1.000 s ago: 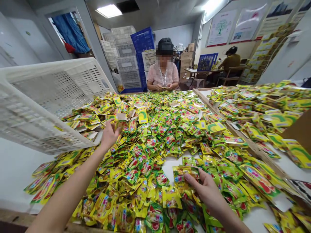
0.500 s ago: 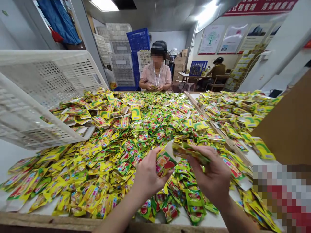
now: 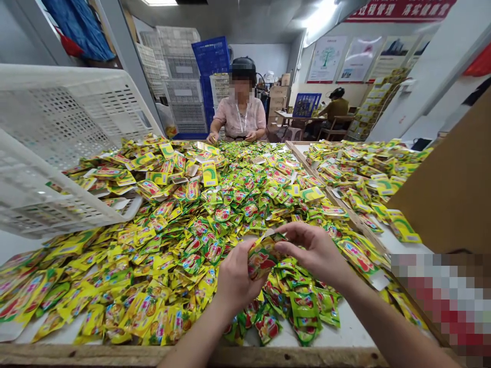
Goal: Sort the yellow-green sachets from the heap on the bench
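The left hand [image 3: 240, 273] grips a box [image 3: 263, 261] above heaped packets [image 3: 207, 250], its long axis slanting up rightward, open end toward the right hand [image 3: 309, 250], whose thumb and fingers pinch what looks like a packet [image 3: 280, 237] at the mouth, while a tilted crate [image 3: 57, 74] at left has boxes [image 3: 149, 159] heaped at its opening.

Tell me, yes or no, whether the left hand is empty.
No, the left hand holds a small printed box, with the right hand at its upper end.

A red-patterned printed box [image 3: 261, 262], white flap [image 3: 269, 232] raised, tilts above glossy green and yellow packets [image 3: 305, 308].
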